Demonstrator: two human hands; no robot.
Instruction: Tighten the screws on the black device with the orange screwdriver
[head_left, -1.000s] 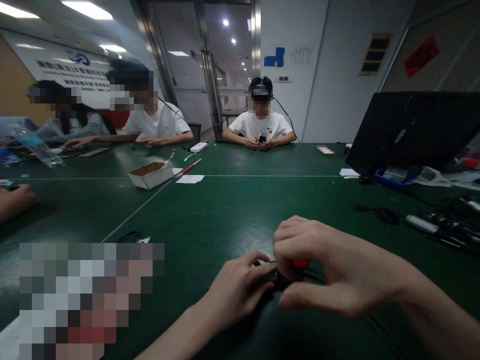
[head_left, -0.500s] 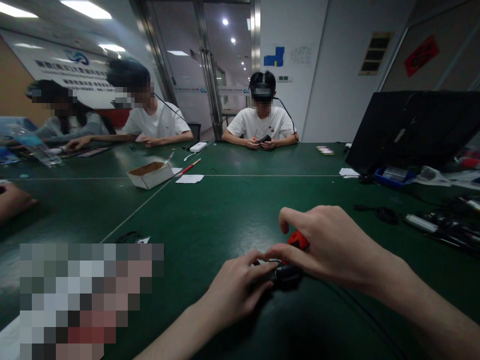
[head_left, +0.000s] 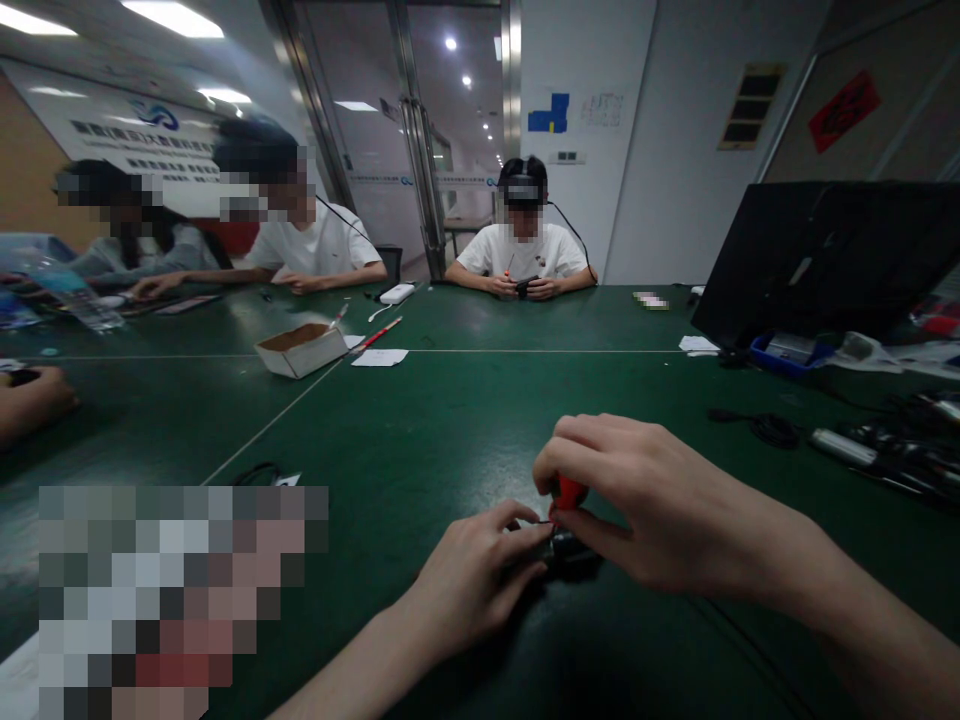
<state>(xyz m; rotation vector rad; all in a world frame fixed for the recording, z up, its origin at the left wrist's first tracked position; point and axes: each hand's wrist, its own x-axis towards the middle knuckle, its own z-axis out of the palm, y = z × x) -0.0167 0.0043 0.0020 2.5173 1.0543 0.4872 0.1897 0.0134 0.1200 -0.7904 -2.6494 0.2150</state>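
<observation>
My right hand (head_left: 615, 490) is closed round the red handle of a screwdriver (head_left: 571, 494), which points down. Its tip meets, or comes very close to, a small black device (head_left: 571, 548) lying on the green table. With the fingers pressed against the device's left end, my left hand (head_left: 480, 560) holds it down. A dark cable (head_left: 739, 640) runs from near the device toward the front edge. What exactly the black device is cannot be made out, since my fingers cover part of it.
A white box (head_left: 301, 355), a red pencil-like stick (head_left: 379, 334) and a paper slip (head_left: 380, 358) lie ahead on the left. At right stand a black monitor (head_left: 825, 270), a blue tray (head_left: 787, 355) and tangled cables (head_left: 900, 450). Several people sit round the table; a hand (head_left: 37, 400) shows at left.
My right hand let its fingers spread on the screwdriver, then closed round the handle again, now nearer my left hand. The left hand keeps its place on the black device.
</observation>
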